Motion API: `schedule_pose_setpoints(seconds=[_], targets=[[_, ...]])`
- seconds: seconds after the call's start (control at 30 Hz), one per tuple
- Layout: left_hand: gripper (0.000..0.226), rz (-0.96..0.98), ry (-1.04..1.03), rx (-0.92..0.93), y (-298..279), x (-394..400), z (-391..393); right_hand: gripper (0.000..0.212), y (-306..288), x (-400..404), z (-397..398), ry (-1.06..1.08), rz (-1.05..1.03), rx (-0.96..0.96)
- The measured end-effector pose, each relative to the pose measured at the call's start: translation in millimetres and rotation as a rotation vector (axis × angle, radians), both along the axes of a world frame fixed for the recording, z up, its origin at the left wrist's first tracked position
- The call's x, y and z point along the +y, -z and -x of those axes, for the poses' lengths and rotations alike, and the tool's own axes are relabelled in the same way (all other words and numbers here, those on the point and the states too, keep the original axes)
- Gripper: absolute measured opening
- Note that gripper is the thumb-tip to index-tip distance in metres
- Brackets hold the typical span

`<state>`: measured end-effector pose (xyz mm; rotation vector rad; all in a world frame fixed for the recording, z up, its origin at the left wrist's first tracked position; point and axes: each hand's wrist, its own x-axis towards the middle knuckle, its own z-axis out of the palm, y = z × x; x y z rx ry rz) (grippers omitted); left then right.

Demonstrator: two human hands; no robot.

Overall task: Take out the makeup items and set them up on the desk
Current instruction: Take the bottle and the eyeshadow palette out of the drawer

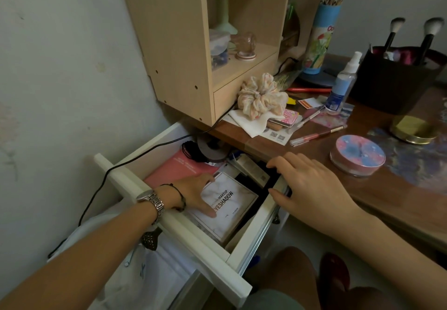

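Inside open drawer [169, 227]: white marbled eyeshadow palette [228, 209], black lettering; left hand [196, 194] grip holding it.

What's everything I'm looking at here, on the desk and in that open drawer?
drawer: 1, white, pulled open below the desk
eyeshadow box: 1, white marble, in the drawer
pink packet: 1, pink, in the drawer at the back
desk: 1, brown wood, right
round tin: 1, pink and blue, on the desk
scrunchie: 1, cream, on the desk by the shelf
spray bottle: 1, clear with blue label, on the desk
brushes: 2, black handles, in a dark holder
shelf unit: 1, light wood, on the desk
left hand: 1, grips the eyeshadow box
right hand: 1, fingers spread at the drawer's right edge
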<state>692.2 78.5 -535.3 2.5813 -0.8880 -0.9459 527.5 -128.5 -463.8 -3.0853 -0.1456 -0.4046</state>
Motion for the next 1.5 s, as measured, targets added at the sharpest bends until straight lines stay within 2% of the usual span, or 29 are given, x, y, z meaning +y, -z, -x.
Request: schedule_pose_setpoints(seconds=[0.2, 0.43, 0.83, 1.13, 1.37, 1.5], targets=[[0.069, 0.156, -0.083, 0.055, -6.6, -0.4, -1.7, 0.041, -0.4, -1.9, 1.7, 0.002, 0.0, -0.002], [0.062, 0.274, -0.134, 0.085, -19.3, 1.7, -1.0, 0.041, -5.2, -2.5, 3.3, -0.007, -0.014, -0.012], [0.058, 0.355, -0.201, 0.111, -60.0, 28.0, 0.8, 0.042, -12.0, -0.1, 2.6, -0.027, -0.073, -0.014], [0.053, 0.391, -0.17, 0.015, -97.6, 39.0, 18.2, 0.045, -19.0, 6.4, 7.2, -0.052, -0.149, 0.005], [0.052, 0.447, -0.184, 0.151, -131.8, 32.8, 45.6, 0.056, -30.7, -0.3, 22.3, -0.058, -0.287, 0.087], [0.052, 0.5, -0.156, 0.19, -142.9, 18.0, 59.8, 0.061, -33.0, -11.8, 35.5, -0.038, -0.336, 0.065]])
